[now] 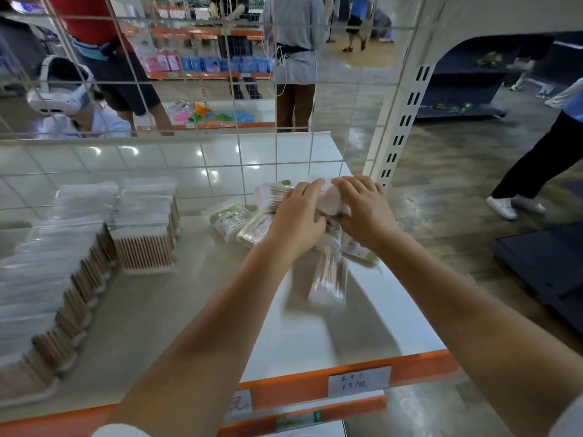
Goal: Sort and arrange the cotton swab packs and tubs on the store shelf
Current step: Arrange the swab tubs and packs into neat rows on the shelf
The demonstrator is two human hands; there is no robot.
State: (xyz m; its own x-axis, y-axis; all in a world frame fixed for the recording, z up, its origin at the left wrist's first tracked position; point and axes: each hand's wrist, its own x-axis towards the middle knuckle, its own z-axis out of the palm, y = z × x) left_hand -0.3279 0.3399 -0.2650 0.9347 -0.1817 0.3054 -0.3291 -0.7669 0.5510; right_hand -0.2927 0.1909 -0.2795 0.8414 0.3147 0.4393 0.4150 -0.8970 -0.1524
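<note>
My left hand (298, 216) and my right hand (366, 209) both grip a loose bundle of cotton swab packs (331, 200) near the back right of the white shelf (284, 335). More clear packs (233, 220) lie flat just left of my hands. One pack (328, 282) shows blurred below my hands, over the shelf. Neat stacks of swab packs (145, 228) stand at the left, with a long stepped row (47, 285) along the left edge.
A wire grid panel (202, 89) backs the shelf. An orange price rail (315, 389) with a paper label runs along the front edge. A slotted white upright (400, 121) stands at the right. Several people stand behind the grid and in the aisle at the right.
</note>
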